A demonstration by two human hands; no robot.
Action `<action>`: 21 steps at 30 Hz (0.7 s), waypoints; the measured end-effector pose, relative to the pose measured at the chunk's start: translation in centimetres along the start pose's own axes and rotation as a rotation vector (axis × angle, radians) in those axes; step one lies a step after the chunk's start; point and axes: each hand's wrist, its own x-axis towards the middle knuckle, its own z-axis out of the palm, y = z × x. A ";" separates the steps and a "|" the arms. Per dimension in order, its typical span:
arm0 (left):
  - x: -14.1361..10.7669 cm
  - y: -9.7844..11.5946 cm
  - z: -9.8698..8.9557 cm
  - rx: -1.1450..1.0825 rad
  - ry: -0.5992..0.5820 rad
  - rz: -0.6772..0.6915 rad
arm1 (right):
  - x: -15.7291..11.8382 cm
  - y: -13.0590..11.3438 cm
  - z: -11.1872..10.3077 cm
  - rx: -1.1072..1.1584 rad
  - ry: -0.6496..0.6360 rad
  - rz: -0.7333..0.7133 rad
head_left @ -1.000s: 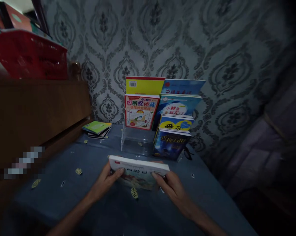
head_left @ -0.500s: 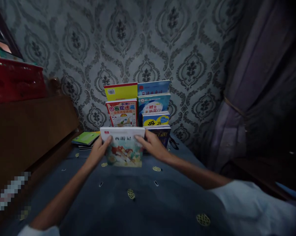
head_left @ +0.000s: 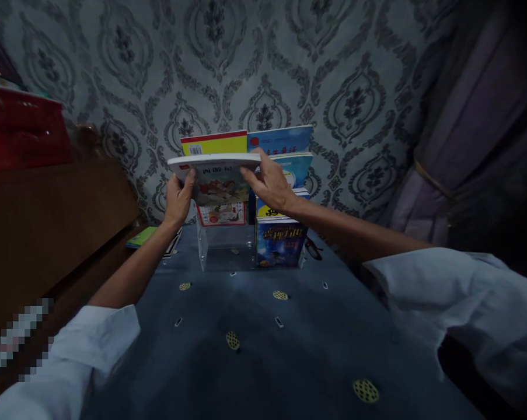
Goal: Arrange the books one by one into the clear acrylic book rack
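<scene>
A book with an illustrated cover (head_left: 222,188) is held up, tilted, between my two hands. My left hand (head_left: 180,192) grips its left edge, thumb on the cover. At its right edge my right hand (head_left: 269,182) holds it the same way. Behind and below stands a clear tiered rack (head_left: 226,248) with books in two columns. Its left column has a yellow book (head_left: 215,143) at the back and a red-bordered book (head_left: 223,214), partly hidden by the held one. On the right are blue books (head_left: 285,139) and a dark blue book (head_left: 281,244) in front.
Green-covered books (head_left: 141,237) lie at the left on the dark patterned cloth (head_left: 254,361). Dark glasses (head_left: 313,249) lie right of the rack. A red container (head_left: 24,128) sits on a brown wooden piece (head_left: 53,221) at the left; a curtain (head_left: 456,146) hangs at the right.
Both hands have raised the book and tipped it back, uncovering the lower left of the clear rack and the dark blue book. The view has shifted slightly.
</scene>
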 end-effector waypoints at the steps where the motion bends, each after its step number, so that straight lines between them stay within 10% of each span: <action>1: -0.1 -0.4 0.1 -0.005 -0.007 -0.009 | -0.2 0.3 0.1 0.001 -0.003 0.004; 21: 0.8 -5.3 0.5 -0.075 -0.129 -0.180 | 0.6 6.0 2.7 0.096 -0.069 0.142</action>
